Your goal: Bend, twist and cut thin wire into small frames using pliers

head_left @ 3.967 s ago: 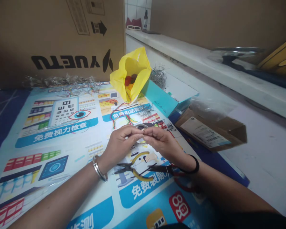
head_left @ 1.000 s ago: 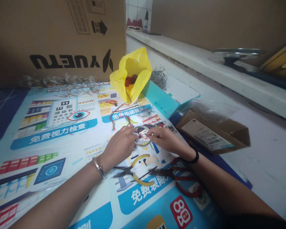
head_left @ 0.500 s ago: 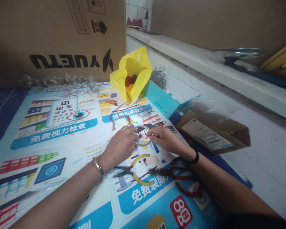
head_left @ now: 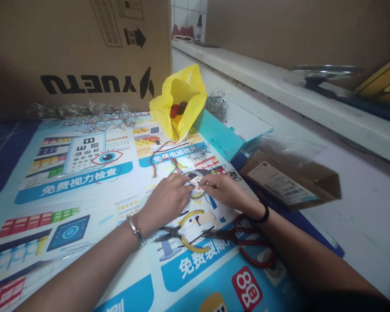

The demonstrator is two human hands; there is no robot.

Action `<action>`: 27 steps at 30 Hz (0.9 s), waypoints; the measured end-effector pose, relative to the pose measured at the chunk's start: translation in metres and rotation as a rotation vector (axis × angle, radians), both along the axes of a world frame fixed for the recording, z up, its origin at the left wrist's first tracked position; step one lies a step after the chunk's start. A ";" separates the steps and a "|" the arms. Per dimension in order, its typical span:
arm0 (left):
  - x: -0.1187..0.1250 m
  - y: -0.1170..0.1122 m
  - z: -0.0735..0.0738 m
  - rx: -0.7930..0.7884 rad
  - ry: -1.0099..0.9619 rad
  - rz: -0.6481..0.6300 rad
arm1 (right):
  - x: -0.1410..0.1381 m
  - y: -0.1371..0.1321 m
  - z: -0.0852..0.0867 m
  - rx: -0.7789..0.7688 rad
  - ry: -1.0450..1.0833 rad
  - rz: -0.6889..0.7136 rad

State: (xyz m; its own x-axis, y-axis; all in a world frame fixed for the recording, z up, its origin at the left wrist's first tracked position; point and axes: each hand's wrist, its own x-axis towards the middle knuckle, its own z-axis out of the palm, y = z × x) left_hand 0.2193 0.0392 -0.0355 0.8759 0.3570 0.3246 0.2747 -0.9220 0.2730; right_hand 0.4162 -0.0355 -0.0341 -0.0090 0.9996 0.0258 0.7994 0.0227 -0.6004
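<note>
My left hand (head_left: 169, 194) and my right hand (head_left: 221, 189) face each other over the printed sheet. Their fingers are pinched on opposite sides of a thin round ring of wire (head_left: 198, 197), which looks greyish. A loose, fine strand curves down from it past my right hand. The fingertips partly hide the ring's two sides. Just below my left hand lie pliers with yellow handles (head_left: 195, 248). Scissors with red handles (head_left: 258, 255) rest near my right wrist, their blades pointing toward the pliers.
A yellow bag (head_left: 162, 106) with coloured contents stands open beyond my hands. Colourful cords (head_left: 173, 164) and black wire loops (head_left: 227, 172) lie before it. Right are a teal box (head_left: 219, 136) and an open brown carton (head_left: 289, 182). Tangled wire (head_left: 80, 113) lines the back left.
The fingers of my left hand have shifted slightly along the ring. My right hand stays almost where it was, and the surrounding things have not moved.
</note>
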 end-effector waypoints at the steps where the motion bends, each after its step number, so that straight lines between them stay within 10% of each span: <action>1: 0.000 0.000 0.000 -0.002 0.004 0.004 | 0.000 0.000 0.000 -0.002 -0.001 -0.002; 27: -0.002 0.003 -0.002 -0.067 -0.012 0.083 | 0.001 0.002 0.000 0.032 0.102 -0.003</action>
State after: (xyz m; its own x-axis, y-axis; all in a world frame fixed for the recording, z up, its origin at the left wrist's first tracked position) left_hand 0.2169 0.0419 -0.0378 0.8383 0.4499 0.3081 0.3459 -0.8755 0.3374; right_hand 0.4174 -0.0333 -0.0336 -0.0021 0.9983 0.0583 0.7345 0.0412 -0.6773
